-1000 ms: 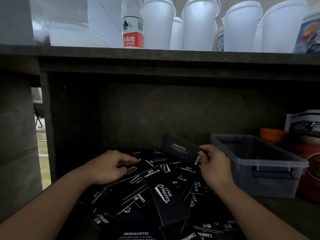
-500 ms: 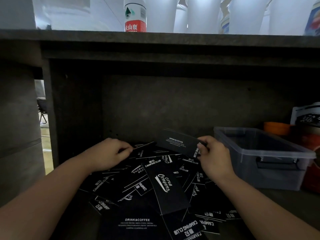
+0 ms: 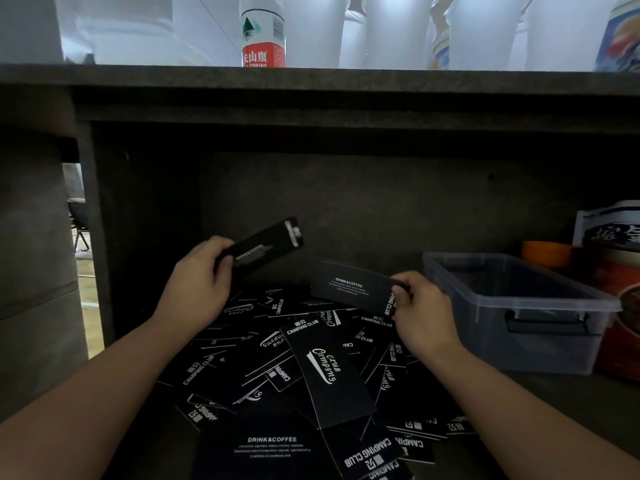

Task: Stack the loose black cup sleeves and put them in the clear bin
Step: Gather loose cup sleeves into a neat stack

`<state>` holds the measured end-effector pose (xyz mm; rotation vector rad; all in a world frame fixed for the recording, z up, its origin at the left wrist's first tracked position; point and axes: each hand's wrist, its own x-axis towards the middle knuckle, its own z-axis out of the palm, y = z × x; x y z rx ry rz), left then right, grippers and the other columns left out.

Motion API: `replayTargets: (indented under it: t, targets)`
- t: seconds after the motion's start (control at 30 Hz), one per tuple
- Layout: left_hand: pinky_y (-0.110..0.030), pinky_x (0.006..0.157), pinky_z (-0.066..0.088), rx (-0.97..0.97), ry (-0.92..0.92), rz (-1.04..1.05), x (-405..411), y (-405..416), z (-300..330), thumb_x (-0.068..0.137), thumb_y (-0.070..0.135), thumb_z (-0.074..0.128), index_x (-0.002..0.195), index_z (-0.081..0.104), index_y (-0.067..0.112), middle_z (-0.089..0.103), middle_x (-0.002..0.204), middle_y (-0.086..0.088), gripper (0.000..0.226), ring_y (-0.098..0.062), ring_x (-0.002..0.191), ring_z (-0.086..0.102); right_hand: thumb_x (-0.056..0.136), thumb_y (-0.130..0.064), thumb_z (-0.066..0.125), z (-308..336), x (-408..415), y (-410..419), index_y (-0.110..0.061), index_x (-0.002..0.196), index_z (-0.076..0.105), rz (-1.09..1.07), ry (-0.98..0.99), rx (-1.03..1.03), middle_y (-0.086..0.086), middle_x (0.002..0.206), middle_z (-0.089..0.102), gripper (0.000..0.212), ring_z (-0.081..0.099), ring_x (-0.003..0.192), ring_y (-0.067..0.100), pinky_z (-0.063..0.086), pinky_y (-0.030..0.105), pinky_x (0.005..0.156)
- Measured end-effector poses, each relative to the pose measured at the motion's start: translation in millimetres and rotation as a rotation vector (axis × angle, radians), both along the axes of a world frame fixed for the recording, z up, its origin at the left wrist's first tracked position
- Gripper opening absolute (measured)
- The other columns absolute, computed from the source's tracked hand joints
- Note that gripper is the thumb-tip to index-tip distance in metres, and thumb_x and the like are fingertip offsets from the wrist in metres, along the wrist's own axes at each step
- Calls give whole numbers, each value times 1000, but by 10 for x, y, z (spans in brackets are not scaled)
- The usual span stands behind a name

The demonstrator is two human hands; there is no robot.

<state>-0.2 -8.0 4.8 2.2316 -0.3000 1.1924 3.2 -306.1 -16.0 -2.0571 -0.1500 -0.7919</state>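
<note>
- a dark grey shelf unit [image 3: 346,202] forms a dim recess; its floor is the work surface, and the bright counter above the recess holds a water bottle [image 3: 262,32] and pale cups [image 3: 388,29].
- a heap of loose black cup sleeves [image 3: 294,375] covers the recess floor at the middle, overlapping at all angles, white lettering showing.
- a clear bin [image 3: 512,306] stands on the same floor just right of the heap; it looks empty. an orange bowl [image 3: 547,252] and printed packets sit behind and right of the bin.
- the left hand [image 3: 197,289] grips one sleeve [image 3: 266,245] by its end, raised above the heap's far left.
- the right hand [image 3: 422,313] pinches a second sleeve [image 3: 353,287] by its end, just left of the bin.
- the sleeves look like light, flat card: stiff enough to hold by an end, easily creased, likely to slide when stacked, so squaring the edges and gripping across the stack's width seems wise.
</note>
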Motion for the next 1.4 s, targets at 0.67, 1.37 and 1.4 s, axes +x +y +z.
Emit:
replayTargets:
  t: [0.67, 1.37, 1.4]
  targets:
    - [-28, 110, 38, 98, 359, -482, 21, -472, -253, 96, 24, 58, 145, -2, 60, 32, 153, 11, 86, -3, 135, 39, 95, -16, 57, 33, -129, 136, -22, 93, 65, 219, -23, -218, -9, 75, 65, 11, 59, 70, -4, 42, 7, 61]
    - [-23, 78, 51, -414, 546, -555, -75, -371, -112, 73, 19, 79, 91, 70, 16, 72, 87, -1, 20, -15, 83, 65, 97, -16, 52, 92, -91, 25, -25, 91, 61, 43, -17, -126, -11, 76, 61, 14, 56, 71, -1, 38, 6, 54]
    - [-25, 75, 51, -503, 525, -537, -79, -364, -101, 76, 16, 77, 91, 70, 14, 71, 84, -4, 17, -18, 79, 64, 97, -15, 50, 91, -95, 30, -26, 89, 60, 68, -6, -121, -11, 77, 61, 17, 55, 72, -2, 38, 5, 54]
